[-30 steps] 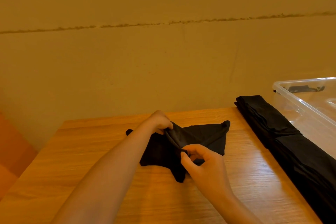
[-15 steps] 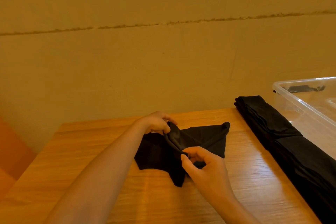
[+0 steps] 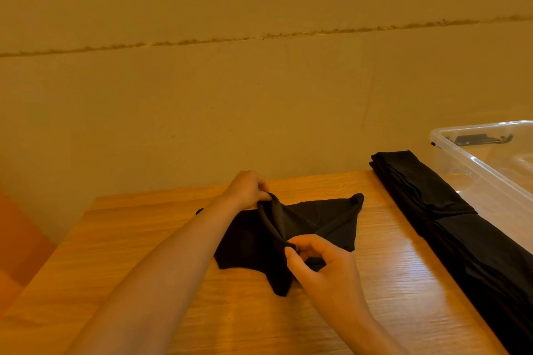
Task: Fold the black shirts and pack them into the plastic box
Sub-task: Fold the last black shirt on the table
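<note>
Between the hands ran a raised fold of the black shirt (image 3: 314, 225): left hand (image 3: 248, 189) pinched its far end, right hand (image 3: 320, 265) its near end.

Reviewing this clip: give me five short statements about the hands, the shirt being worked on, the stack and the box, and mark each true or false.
1. Both hands pinch the black shirt. True: the left hand holds its far edge, the right hand its near edge.
2. The shirt lies inside the plastic box. False: it lies on the wooden table.
3. A stack of black cloth lies between the shirt and the box. True.
4. The box has its lid on. False: it is open at the top.
5. The stack lies at the table's left side. False: it runs along the right side, beside the box.
</note>
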The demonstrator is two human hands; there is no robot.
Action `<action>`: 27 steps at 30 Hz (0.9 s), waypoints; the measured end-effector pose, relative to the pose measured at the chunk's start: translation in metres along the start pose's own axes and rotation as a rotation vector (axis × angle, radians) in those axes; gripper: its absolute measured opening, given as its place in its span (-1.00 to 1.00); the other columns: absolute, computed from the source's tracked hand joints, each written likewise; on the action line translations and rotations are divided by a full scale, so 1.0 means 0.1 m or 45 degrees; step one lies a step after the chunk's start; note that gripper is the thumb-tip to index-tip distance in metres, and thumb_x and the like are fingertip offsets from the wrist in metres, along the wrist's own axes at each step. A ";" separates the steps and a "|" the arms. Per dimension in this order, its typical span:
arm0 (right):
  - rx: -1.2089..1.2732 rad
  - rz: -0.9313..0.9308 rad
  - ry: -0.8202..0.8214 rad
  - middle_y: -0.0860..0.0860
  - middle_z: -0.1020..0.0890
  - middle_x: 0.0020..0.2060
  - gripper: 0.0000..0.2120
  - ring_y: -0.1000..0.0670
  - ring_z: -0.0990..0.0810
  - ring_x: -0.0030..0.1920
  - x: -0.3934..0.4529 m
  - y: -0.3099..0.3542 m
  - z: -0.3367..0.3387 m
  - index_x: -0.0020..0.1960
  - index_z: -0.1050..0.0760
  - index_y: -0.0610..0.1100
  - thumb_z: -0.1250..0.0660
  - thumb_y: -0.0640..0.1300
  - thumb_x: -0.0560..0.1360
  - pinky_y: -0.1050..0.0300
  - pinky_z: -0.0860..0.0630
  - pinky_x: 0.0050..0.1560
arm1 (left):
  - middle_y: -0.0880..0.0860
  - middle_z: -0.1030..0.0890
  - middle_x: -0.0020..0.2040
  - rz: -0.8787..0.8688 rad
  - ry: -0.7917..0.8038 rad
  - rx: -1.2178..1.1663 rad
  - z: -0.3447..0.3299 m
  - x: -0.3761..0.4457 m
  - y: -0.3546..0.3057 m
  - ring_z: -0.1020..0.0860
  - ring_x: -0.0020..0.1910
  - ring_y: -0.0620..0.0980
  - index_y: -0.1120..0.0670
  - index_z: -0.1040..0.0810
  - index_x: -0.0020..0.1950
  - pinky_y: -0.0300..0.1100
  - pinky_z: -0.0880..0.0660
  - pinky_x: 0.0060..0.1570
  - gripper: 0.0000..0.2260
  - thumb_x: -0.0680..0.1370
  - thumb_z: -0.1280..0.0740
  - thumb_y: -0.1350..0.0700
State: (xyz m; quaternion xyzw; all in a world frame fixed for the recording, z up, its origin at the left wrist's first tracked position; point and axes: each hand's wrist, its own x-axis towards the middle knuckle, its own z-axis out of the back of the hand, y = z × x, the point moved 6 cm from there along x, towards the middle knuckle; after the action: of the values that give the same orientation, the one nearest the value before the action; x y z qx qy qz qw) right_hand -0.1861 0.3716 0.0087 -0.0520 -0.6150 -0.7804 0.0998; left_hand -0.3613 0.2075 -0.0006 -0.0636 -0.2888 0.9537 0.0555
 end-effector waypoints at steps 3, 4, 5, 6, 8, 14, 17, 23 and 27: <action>0.007 -0.001 -0.003 0.21 -0.64 -0.21 -0.80 0.13 -0.63 -0.14 -0.01 0.00 0.04 -0.08 -0.57 0.11 -0.42 -0.19 0.46 0.31 -0.55 -0.22 | 0.10 -0.62 -0.05 -0.153 0.182 0.258 0.00 0.00 -0.02 -0.62 -0.14 0.05 0.13 -0.62 0.08 -0.08 -0.59 -0.08 -0.84 0.50 -0.42 0.23; 0.010 0.002 -0.008 0.21 -0.64 -0.22 -0.80 0.14 -0.63 -0.15 -0.01 0.00 0.05 -0.09 -0.57 0.11 -0.42 -0.20 0.45 0.32 -0.54 -0.23 | 0.07 -0.61 -0.01 -0.206 0.229 0.384 0.01 -0.01 -0.02 -0.59 -0.07 0.03 0.11 -0.62 0.10 -0.08 -0.57 -0.03 -0.81 0.50 -0.41 0.21; 0.012 0.006 -0.014 0.21 -0.64 -0.23 -0.80 0.14 -0.63 -0.16 -0.02 0.00 0.07 -0.09 -0.57 0.11 -0.42 -0.20 0.45 0.33 -0.54 -0.23 | 0.04 -0.59 0.01 -0.241 0.266 0.481 0.02 -0.03 -0.02 -0.56 -0.03 0.00 0.08 -0.61 0.12 -0.09 -0.56 -0.01 -0.79 0.49 -0.40 0.20; 0.013 0.009 -0.019 0.21 -0.64 -0.23 -0.79 0.15 -0.62 -0.16 -0.02 -0.01 0.08 -0.09 -0.57 0.11 -0.42 -0.21 0.45 0.34 -0.53 -0.23 | 0.01 -0.56 0.02 -0.260 0.300 0.541 0.03 -0.05 -0.02 -0.54 -0.01 -0.02 0.05 -0.61 0.14 -0.10 -0.55 -0.01 -0.77 0.49 -0.39 0.19; 0.013 0.006 -0.020 0.20 -0.65 -0.23 -0.80 0.15 -0.63 -0.17 -0.02 -0.01 0.08 -0.09 -0.58 0.09 -0.42 -0.21 0.45 0.33 -0.55 -0.22 | -0.03 -0.53 0.04 -0.301 0.331 0.624 0.01 -0.09 -0.05 -0.51 0.00 -0.02 0.00 -0.59 0.16 -0.07 -0.55 -0.02 -0.74 0.48 -0.38 0.14; -0.002 0.001 -0.030 0.20 -0.65 -0.22 -0.82 0.14 -0.63 -0.15 -0.01 -0.02 0.07 -0.07 -0.58 0.09 -0.42 -0.19 0.45 0.28 -0.57 -0.18 | -0.07 -0.51 0.23 -0.373 0.285 0.640 -0.15 -0.15 -0.22 -0.48 0.17 -0.04 -0.07 -0.48 0.31 -0.03 -0.52 0.07 -0.59 0.47 -0.36 -0.07; -0.002 0.001 -0.033 0.19 -0.65 -0.22 -0.82 0.14 -0.63 -0.16 -0.02 -0.02 0.10 -0.06 -0.58 0.09 -0.42 -0.18 0.46 0.26 -0.58 -0.17 | -0.02 -0.48 0.27 -0.423 0.374 0.622 -0.19 -0.17 -0.28 -0.45 0.20 -0.02 -0.02 -0.48 0.32 -0.05 -0.49 0.14 -0.61 0.49 -0.36 0.07; 0.021 -0.005 -0.042 0.16 -0.65 -0.23 -0.82 0.13 -0.63 -0.18 -0.03 -0.03 0.14 -0.07 -0.59 0.07 -0.42 -0.21 0.45 0.30 -0.57 -0.21 | -0.01 -0.43 0.32 -0.410 0.426 0.630 -0.16 -0.17 -0.18 -0.38 0.11 -0.09 -0.01 -0.43 0.37 -0.21 -0.40 0.07 -0.58 0.52 -0.35 0.17; 0.023 0.003 -0.032 0.18 -0.65 -0.24 -0.82 0.14 -0.63 -0.17 -0.03 -0.04 0.14 -0.07 -0.59 0.06 -0.42 -0.22 0.45 0.34 -0.55 -0.21 | 0.04 -0.45 0.33 -0.468 0.360 0.718 -0.15 -0.18 -0.16 -0.45 0.26 0.00 0.03 -0.40 0.42 -0.12 -0.44 0.20 -0.58 0.56 -0.30 0.23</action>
State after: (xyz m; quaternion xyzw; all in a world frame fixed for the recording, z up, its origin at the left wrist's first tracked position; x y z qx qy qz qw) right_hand -0.1846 0.3859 0.0078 -0.0616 -0.6231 -0.7741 0.0935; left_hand -0.3399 0.2261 -0.0023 -0.1240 -0.0106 0.9517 0.2806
